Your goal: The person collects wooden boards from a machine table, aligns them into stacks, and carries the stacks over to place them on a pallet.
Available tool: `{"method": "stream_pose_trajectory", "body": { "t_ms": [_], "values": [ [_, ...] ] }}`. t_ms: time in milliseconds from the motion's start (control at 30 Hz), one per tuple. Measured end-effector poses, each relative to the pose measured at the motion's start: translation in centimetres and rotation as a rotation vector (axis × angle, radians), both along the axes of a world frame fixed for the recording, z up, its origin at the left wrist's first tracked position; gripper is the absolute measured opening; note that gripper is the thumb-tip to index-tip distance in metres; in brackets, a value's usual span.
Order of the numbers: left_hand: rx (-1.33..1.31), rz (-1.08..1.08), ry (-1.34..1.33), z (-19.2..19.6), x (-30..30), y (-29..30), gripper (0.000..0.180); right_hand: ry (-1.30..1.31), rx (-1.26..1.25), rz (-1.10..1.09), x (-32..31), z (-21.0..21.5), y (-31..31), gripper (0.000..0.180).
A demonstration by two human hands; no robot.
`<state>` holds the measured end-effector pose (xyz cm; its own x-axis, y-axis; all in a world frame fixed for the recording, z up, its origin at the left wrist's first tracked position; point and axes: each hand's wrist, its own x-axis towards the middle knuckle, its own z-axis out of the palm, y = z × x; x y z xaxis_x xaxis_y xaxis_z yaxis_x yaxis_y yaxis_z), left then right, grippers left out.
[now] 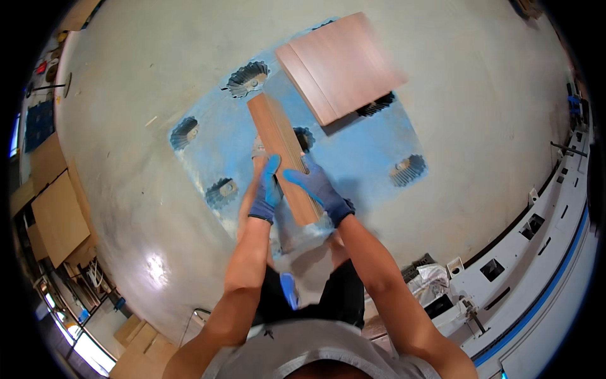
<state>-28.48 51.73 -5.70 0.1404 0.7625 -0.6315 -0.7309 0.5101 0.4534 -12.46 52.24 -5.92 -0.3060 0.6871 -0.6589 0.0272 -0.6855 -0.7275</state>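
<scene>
We gripped a long wooden board [283,158] between both gloved hands, the left hand [266,192] clasping its 9 o'clock edge and the right hand [320,188] its 3 o'clock edge. It hung over a blue pallet [366,161] on the floor, with stacked boards [341,63] at 1 o'clock.

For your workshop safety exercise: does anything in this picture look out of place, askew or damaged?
Little stands out. The stack of boards lies neatly on the blue pallet, though it sits toward one corner. The left hand and right hand grip a narrow board above it. No damage or spill shows.
</scene>
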Motion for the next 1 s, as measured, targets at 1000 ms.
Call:
{"method": "stream_pose_trajectory", "body": {
  "t_ms": [1000],
  "values": [
    [-0.073, -0.051, -0.014, -35.6, -4.4, 21.5, 0.058, -0.145, 0.239, -0.154, -4.2, -31.8, 20.0, 0.079]
  ]
}}
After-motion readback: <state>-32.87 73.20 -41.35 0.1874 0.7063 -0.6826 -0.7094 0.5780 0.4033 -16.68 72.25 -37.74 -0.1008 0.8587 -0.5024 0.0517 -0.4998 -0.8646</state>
